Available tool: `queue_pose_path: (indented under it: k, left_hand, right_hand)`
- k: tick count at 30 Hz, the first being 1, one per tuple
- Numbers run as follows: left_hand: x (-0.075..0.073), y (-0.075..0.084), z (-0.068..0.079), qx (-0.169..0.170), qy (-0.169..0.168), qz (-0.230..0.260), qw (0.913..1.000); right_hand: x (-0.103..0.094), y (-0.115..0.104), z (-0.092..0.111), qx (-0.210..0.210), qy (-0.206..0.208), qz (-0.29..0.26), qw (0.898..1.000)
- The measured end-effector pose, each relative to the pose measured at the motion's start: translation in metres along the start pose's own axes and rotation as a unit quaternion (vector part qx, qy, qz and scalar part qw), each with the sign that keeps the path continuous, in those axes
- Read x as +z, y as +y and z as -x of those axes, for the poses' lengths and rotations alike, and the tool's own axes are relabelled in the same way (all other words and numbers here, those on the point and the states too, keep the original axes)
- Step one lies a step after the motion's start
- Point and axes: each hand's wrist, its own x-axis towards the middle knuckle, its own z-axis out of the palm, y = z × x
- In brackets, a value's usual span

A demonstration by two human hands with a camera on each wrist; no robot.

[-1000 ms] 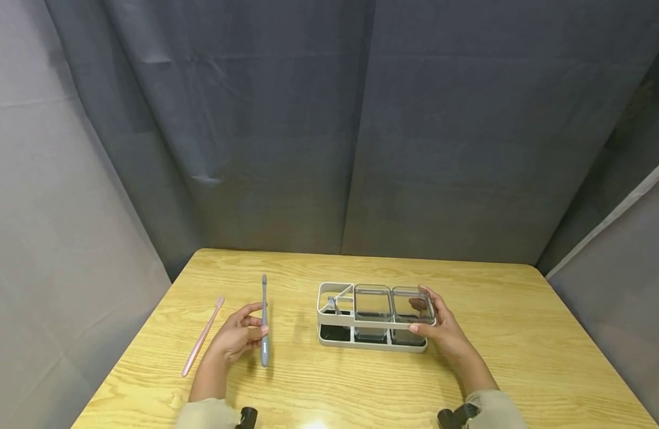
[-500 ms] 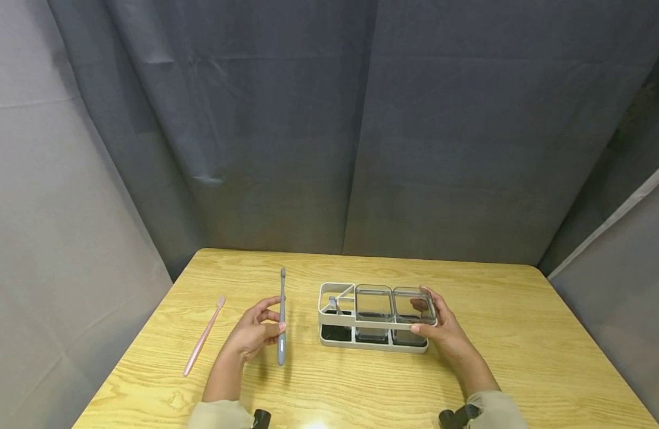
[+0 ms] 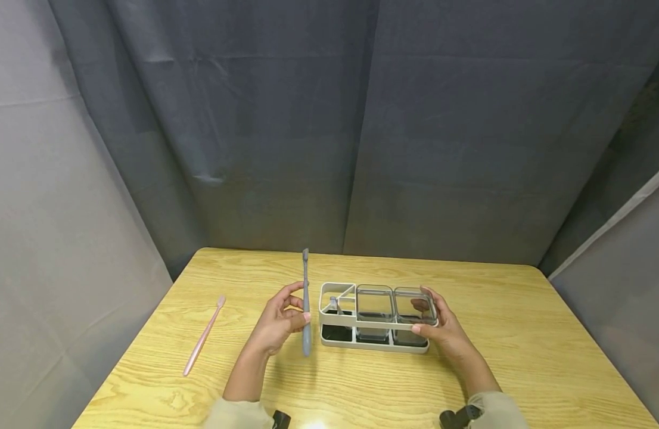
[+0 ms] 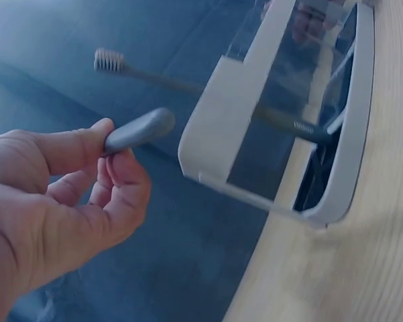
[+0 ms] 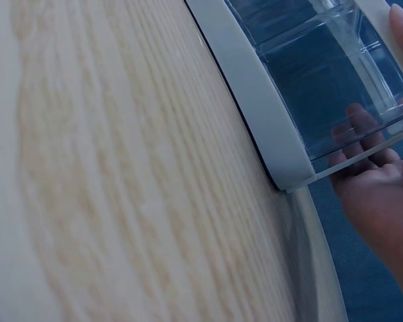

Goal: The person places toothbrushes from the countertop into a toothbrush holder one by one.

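Grey toothbrush (image 3: pixel 305 301) nearer rack (image 3: pixel 372 324), above table (image 3: pixel 533 345).

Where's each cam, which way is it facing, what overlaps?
Head: on the head, looks forward and down at table and curtain; shows sleeves, left grip, right grip.
Left wrist: looks from that wrist at left grip, held grey toothbrush and holder; right grip blurry at top.
Right wrist: looks from that wrist across table to holder's end, right grip on it.
Shared: holder, all three; held grey toothbrush, head and left wrist.
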Motion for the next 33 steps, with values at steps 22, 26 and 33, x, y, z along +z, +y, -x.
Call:
queue_pose_path:
  k: [22, 26, 33]
  left_hand:
    - [0.057, 0.038, 0.002, 0.124, 0.057, -0.057, 0.989]
    - [0.063, 0.038, 0.0, 0.139, 0.055, -0.06, 0.9869]
    - [0.071, 0.038, -0.004, 0.162, 0.078, -0.047, 0.9826]
  right_hand:
    - [-0.001, 0.002, 0.0, 0.0, 0.003, -0.001, 1.0]
    - [0.0, 0.002, 0.001, 0.002, 0.003, -0.004, 1.0]
    - [0.0, 0.002, 0.001, 0.01, 0.004, 0.0, 1.0]
